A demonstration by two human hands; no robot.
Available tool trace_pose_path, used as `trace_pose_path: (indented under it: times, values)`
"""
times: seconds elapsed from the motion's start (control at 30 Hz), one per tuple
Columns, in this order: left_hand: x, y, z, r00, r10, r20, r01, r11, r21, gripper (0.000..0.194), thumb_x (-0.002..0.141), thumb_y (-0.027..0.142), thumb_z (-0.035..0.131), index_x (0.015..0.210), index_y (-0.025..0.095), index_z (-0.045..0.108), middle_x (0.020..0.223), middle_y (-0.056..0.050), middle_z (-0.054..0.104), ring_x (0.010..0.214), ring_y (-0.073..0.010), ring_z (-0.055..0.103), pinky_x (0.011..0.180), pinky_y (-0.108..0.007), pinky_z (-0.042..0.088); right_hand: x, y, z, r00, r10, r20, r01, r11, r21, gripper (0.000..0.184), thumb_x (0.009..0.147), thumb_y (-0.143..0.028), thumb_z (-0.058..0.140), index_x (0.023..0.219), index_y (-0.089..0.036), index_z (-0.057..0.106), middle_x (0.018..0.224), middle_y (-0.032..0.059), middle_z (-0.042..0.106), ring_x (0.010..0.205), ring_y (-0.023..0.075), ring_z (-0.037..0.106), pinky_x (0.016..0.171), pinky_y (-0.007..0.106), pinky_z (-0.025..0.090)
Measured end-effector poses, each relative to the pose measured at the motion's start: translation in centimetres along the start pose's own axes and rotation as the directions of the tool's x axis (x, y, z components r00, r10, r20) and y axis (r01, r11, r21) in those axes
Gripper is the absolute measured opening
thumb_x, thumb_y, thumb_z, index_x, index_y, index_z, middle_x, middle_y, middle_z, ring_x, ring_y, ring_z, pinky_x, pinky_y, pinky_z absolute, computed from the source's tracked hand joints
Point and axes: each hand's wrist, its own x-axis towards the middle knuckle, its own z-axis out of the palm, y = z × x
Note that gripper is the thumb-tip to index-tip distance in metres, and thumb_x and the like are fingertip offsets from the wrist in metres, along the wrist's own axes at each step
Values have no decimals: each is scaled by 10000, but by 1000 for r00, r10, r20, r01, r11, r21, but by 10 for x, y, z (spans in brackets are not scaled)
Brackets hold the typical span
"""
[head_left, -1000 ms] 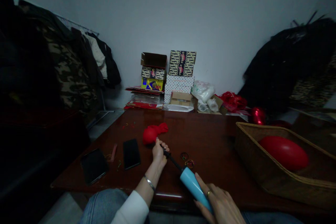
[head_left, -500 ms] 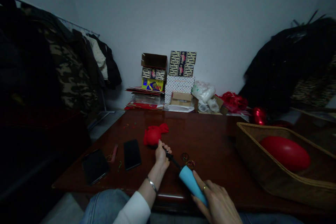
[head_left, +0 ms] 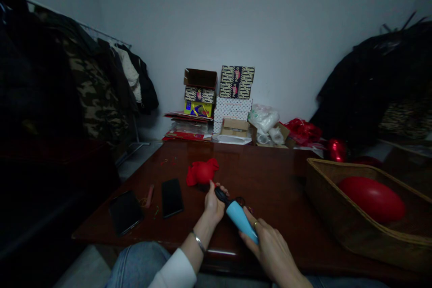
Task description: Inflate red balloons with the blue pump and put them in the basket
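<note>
A balloon hand pump with a blue barrel (head_left: pixel 241 221) and a black end (head_left: pixel 221 194) slants over the table's front half. My left hand (head_left: pixel 214 204) is closed around the black end. My right hand (head_left: pixel 272 247) wraps the blue barrel from the right, a ring on one finger. Just beyond my left hand, a small, partly filled red balloon (head_left: pixel 204 173) meets the pump's tip; the exact join is hidden by my fingers. Rubber bands (head_left: pixel 240 200) lie behind the pump, partly covered by it.
A wicker basket (head_left: pixel 337 229) holding a large red balloon (head_left: pixel 371 199) stands at the right. Two dark phone-like slabs, a tablet (head_left: pixel 125 212) and a phone (head_left: pixel 172 198), lie at the left beside a pinkish strip (head_left: pixel 149 196). Stacked boxes (head_left: pixel 232 112) stand against the wall.
The blue barrel has slid up toward my left hand, so the black rod that showed between them is now mostly covered. The red balloon looks slightly turned and rounder.
</note>
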Motion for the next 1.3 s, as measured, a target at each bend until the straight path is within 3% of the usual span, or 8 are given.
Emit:
trace_pose_path:
  times: [0.23,0.33,0.43,0.63,0.83,1.07,1.3]
  values:
    - [-2,4,3,991,-51,124,56,998,-40,195,843,311,537,764,133,543,716,-56,573,692,-149,596,634,-261,503,2,-3,-12,999,-36,24,32,987,155,545,845,-374,457,1360,-231,350,1136,76,601,999,217,585,835,293,408]
    - [-1,4,1,997,-16,80,21,998,-66,158,836,262,553,732,150,517,623,-3,512,559,-103,538,601,-249,498,4,-7,-14,999,-30,34,26,992,125,543,849,-355,451,1365,-229,339,1102,77,613,962,213,599,804,287,417]
    - [2,1,-3,999,25,25,-24,998,-55,180,830,283,561,722,161,486,578,29,453,465,-71,455,473,-194,434,7,-11,-10,999,-20,25,21,999,-31,550,848,-339,456,1370,-221,331,1038,92,629,900,227,613,767,311,424]
    - [12,-5,-2,977,150,-150,-134,985,110,297,812,392,566,675,176,414,524,56,382,386,-48,360,342,-150,276,4,-15,3,995,-81,-63,58,952,-301,539,846,-315,474,1364,-246,340,1057,113,620,909,242,595,818,381,398]
    - [20,-8,5,965,199,-168,-175,974,146,311,822,412,542,670,181,400,504,71,353,357,-39,322,328,-144,238,-11,5,8,979,-135,-150,85,950,-301,534,856,-341,459,1366,-253,330,971,88,622,849,218,586,784,359,399]
    - [26,-3,6,958,216,-186,-194,972,130,307,844,405,508,669,181,393,499,71,356,358,-40,333,331,-140,238,-40,35,7,975,-152,-159,112,965,-237,524,836,-371,498,1337,-282,372,905,42,611,789,202,582,731,339,413]
    - [26,-7,10,963,205,-177,-183,974,133,294,869,381,473,669,180,395,496,65,364,357,-41,338,332,-142,238,-42,35,0,972,-143,-186,92,962,-257,502,830,-362,502,1316,-287,405,876,44,607,774,202,581,731,339,405]
